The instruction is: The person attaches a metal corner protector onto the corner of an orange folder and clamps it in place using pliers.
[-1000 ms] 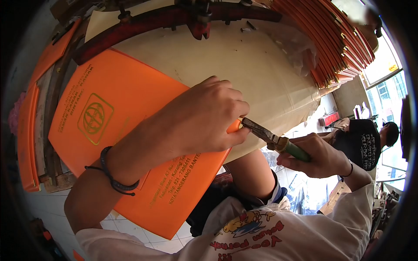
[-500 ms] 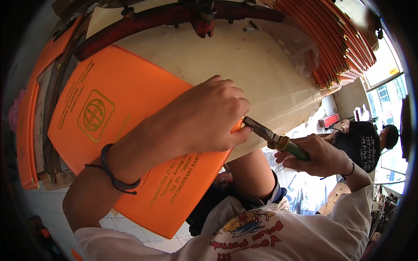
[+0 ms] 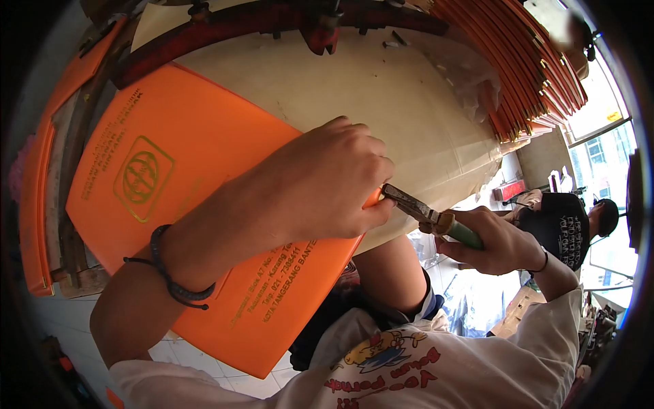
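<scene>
A bright orange folder with gold lettering and a gold emblem lies at a slant under my left forearm. My left hand is closed on the folder's right-hand corner, thumb below and knuckles up; its fingertips are partly hidden. In my right hand is a pair of pliers with worn metal jaws and green handles. The jaw tips meet the folder's corner right beside my left thumb. Whether they pinch a small metal piece there, I cannot make out.
A tall stack of orange folders with metal-tipped corners stands at the back right. A dark red curved metal frame crosses the top above the tan table surface. More orange folders lie at the left. Another person is at the right.
The folder and my left forearm have shifted slightly leftward. The pliers stay at the corner, and my right hand has barely moved.
</scene>
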Available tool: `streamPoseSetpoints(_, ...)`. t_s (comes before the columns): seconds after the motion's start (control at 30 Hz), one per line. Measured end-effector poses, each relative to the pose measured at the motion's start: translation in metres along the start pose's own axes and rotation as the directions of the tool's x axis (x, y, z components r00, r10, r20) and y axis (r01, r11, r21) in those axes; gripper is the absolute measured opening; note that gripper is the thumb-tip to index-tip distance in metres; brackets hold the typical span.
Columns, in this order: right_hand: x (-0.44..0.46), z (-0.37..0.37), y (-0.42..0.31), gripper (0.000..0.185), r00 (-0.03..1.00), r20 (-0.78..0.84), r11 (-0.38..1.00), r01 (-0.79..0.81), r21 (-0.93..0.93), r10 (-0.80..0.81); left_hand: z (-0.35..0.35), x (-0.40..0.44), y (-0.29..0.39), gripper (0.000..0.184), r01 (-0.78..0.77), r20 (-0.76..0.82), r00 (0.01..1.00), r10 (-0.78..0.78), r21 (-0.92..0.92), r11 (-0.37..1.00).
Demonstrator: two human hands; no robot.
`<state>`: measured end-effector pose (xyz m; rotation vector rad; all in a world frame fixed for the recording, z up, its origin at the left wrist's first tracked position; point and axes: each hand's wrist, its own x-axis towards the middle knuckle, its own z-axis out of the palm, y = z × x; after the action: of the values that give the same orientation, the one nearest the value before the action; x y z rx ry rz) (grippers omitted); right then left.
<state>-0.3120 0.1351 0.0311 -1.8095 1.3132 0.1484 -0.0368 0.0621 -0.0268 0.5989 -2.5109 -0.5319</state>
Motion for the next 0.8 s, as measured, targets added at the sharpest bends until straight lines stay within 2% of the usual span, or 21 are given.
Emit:
streamPoseSetpoints(0.17, 0.003, -0.002, 0.012, 0.029, 0.997, 0.03, 0.998, 0.067, 0.0, -0.067, 0.001, 0.0, -0.001, 0.026, 0.0, -0.003, 1.0, 0.0, -0.014, 1.0)
streamPoseSetpoints(0.27, 0.001, -0.003, 0.008, 0.029, 0.996, 0.089, 0.998, -0.031, 0.057, 0.026, 0.0, 0.0, -0.001, 0.027, -0.003, -0.002, 1.0, 0.003, -0.012, 1.0)
streamPoseSetpoints(0.37, 0.002, 0.011, 0.027, 0.027, 0.989, -0.057, 0.989, 0.141, 0.036, -0.139, -0.001, 0.0, 0.0, 0.027, -0.005, 0.013, 1.0, 0.005, 0.003, 1.0)
streamPoseSetpoints(0.47, 0.002, 0.002, 0.015, 0.025, 0.998, 0.041, 0.998, 0.054, -0.02, -0.053, -0.003, 0.001, 0.001, 0.027, -0.002, 0.033, 0.999, 0.001, 0.014, 1.0)
streamPoseSetpoints(0.57, 0.004, 0.002, 0.016, 0.026, 0.987, 0.017, 0.986, 0.16, -0.055, -0.159, -0.001, 0.001, 0.0, 0.028, -0.003, 0.037, 0.999, 0.002, 0.021, 1.0)
streamPoseSetpoints(0.67, 0.004, -0.001, 0.006, 0.023, 0.999, 0.044, 0.998, 0.034, -0.044, -0.032, 0.0, 0.001, 0.0, 0.028, -0.01, 0.031, 0.999, 0.009, 0.037, 0.999)
streamPoseSetpoints(0.77, 0.005, 0.004, 0.02, 0.026, 0.988, -0.009, 0.97, 0.149, -0.192, -0.153, -0.001, 0.001, 0.0, 0.028, -0.025, 0.039, 0.999, 0.021, 0.091, 0.996)
streamPoseSetpoints(0.8, 0.002, 0.007, 0.032, 0.028, 0.94, -0.069, 0.893, 0.291, -0.344, -0.333, -0.001, 0.001, 0.0, 0.029, -0.03, 0.045, 0.999, 0.025, 0.113, 0.993)
